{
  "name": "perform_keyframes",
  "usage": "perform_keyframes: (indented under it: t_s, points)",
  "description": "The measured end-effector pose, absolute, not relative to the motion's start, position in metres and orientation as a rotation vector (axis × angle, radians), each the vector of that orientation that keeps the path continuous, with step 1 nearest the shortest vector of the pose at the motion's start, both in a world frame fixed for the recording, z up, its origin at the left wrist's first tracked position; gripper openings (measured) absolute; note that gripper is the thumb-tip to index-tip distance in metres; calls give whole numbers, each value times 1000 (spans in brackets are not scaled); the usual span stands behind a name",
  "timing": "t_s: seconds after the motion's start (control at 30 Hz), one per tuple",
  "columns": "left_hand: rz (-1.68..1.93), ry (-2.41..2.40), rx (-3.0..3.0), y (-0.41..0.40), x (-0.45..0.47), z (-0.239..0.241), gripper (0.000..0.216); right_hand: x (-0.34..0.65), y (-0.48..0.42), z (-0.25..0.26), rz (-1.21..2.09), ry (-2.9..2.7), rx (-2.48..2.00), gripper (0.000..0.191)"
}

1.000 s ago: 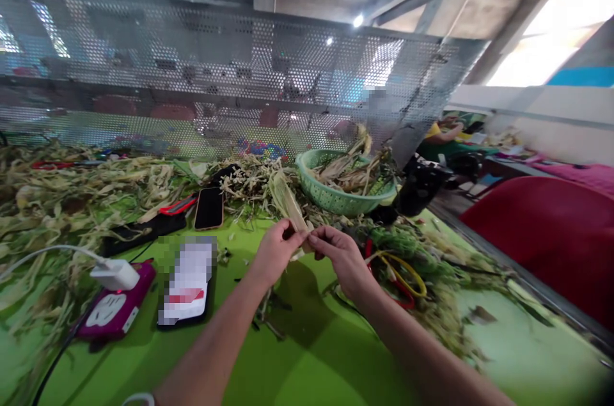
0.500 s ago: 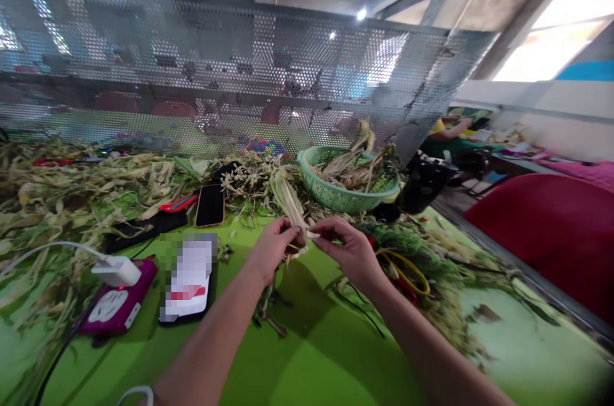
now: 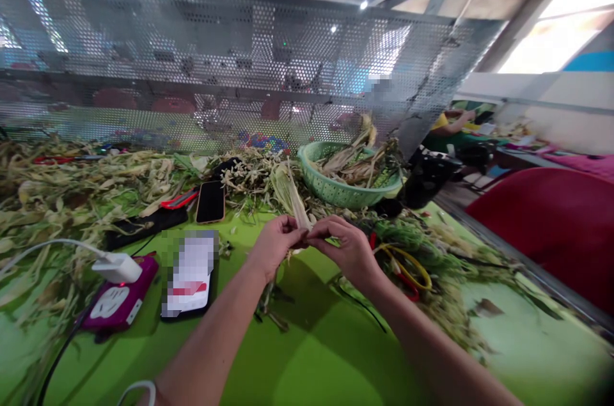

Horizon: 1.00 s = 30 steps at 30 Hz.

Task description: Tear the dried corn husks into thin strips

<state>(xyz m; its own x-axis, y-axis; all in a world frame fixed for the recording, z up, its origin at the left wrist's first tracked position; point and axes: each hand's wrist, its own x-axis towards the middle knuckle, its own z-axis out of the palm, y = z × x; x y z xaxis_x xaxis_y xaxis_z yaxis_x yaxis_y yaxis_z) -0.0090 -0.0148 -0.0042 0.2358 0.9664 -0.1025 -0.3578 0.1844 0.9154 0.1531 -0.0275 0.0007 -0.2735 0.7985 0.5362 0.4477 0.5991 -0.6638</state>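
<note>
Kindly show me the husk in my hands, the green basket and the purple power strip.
Husk (image 3: 291,196): head view, middle of its pale length.
Green basket (image 3: 339,194): head view, front wall.
Purple power strip (image 3: 112,303): head view, white socket face.

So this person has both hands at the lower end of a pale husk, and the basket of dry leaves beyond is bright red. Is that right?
Not quite: the basket is light green, as the head view shows. The left hand and right hand are indeed at the pale husk.
</note>
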Motion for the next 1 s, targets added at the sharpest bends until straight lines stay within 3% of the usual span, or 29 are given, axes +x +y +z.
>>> perform_keyframes:
  t_s: [0.63, 1.0]
  points:
    - [1080, 794, 915, -14, -12, -4, 40, 151, -29, 1, 565, -1896, -1001, 1]
    - [1084, 776, 902, -15, -9, -6, 39, 150, -29, 0, 462, -1922, -1037, 5]
